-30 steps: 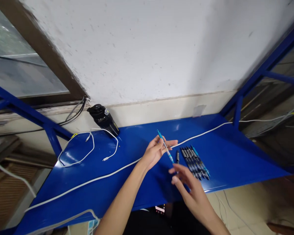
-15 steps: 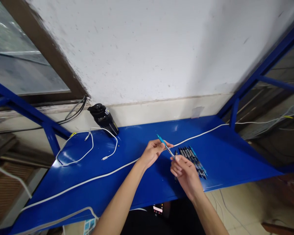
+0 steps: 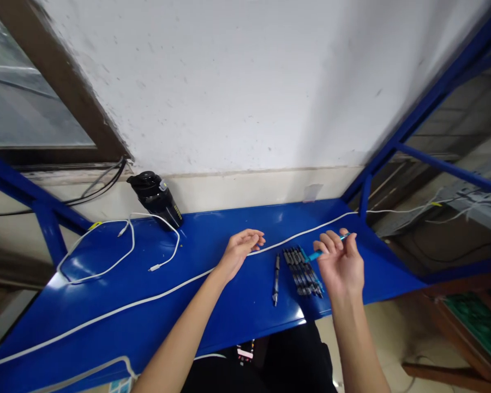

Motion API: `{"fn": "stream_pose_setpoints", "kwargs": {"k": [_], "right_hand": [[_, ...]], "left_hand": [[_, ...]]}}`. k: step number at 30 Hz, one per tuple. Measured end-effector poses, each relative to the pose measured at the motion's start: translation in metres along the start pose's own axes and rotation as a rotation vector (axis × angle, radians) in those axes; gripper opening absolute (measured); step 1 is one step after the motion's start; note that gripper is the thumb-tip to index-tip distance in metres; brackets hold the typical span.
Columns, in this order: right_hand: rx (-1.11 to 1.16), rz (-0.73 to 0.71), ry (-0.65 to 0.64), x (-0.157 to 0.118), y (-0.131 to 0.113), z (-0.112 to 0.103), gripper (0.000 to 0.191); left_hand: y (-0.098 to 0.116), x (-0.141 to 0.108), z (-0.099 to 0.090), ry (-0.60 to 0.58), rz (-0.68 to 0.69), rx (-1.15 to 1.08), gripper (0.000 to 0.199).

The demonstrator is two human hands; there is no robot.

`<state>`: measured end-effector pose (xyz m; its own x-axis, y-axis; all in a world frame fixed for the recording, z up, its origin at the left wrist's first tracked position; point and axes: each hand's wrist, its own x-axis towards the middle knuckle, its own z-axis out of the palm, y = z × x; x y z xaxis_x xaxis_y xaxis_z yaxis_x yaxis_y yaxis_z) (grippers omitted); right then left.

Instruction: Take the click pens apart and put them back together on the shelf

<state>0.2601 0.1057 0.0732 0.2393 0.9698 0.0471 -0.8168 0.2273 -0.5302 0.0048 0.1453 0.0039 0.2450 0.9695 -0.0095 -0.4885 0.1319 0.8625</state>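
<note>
Pinching a teal-barrelled pen (image 3: 326, 251) in the right hand (image 3: 341, 267), curled and raised just beside the right end of a tight row of black pens (image 3: 301, 271). Pen held off the surface, tilted across the hand, its lower end reaching toward the top of the row and its tip poking out past the fingertips. Left hand (image 3: 241, 252) loosely cupped and empty, hovering over a long white cable (image 3: 294, 238), contact with it impossible to tell. Between the 2 hands, 1 lone black pen (image 3: 276, 279) lying lengthwise, just left of the row and not touching it. All of this on a glossy blue steel table (image 3: 237, 322). Farther left, near the foot of a white wall (image 3: 229, 82), a black bottle (image 3: 153, 199) lying tilted, with a thin white charging cable (image 3: 94, 251) looping loosely across the table beside it.
</note>
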Motion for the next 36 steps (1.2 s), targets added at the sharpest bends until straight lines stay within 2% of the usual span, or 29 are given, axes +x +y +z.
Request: {"fn": "stream_pose_setpoints", "kwargs": {"k": [4,7,15,19,23,26,30,33,36], "right_hand": [[0.061,0.070,0.040,0.002,-0.008,-0.013,0.035],[0.107,0.064,0.069,0.000,-0.011,-0.021,0.032],[0.055,0.035,0.055,-0.003,-0.018,-0.022,0.032],[0.065,-0.005,0.055,-0.007,-0.009,-0.008,0.037],[0.009,-0.059,0.015,-0.015,0.016,0.022,0.051],[-0.152,-0.150,-0.086,-0.022,0.047,0.037,0.054],[-0.476,-0.328,-0.316,-0.032,0.087,0.033,0.049],[-0.875,-0.404,-0.539,-0.038,0.101,0.019,0.040],[-1.243,-0.414,-0.763,-0.041,0.104,0.013,0.029]], "left_hand": [[0.000,0.002,-0.002,0.047,0.021,-0.023,0.032],[0.001,0.003,-0.003,0.063,0.036,-0.049,0.031],[0.003,0.004,-0.003,0.066,0.067,-0.062,0.029],[0.005,0.000,0.000,-0.043,0.039,0.030,0.033],[0.004,-0.004,0.007,-0.206,-0.036,0.077,0.051],[-0.002,-0.002,0.008,-0.238,-0.113,-0.018,0.054],[-0.006,0.004,0.003,-0.104,-0.180,-0.150,0.044],[-0.005,0.006,-0.003,-0.023,-0.178,-0.212,0.038],[-0.002,0.005,-0.004,0.007,-0.155,-0.222,0.042]]}}
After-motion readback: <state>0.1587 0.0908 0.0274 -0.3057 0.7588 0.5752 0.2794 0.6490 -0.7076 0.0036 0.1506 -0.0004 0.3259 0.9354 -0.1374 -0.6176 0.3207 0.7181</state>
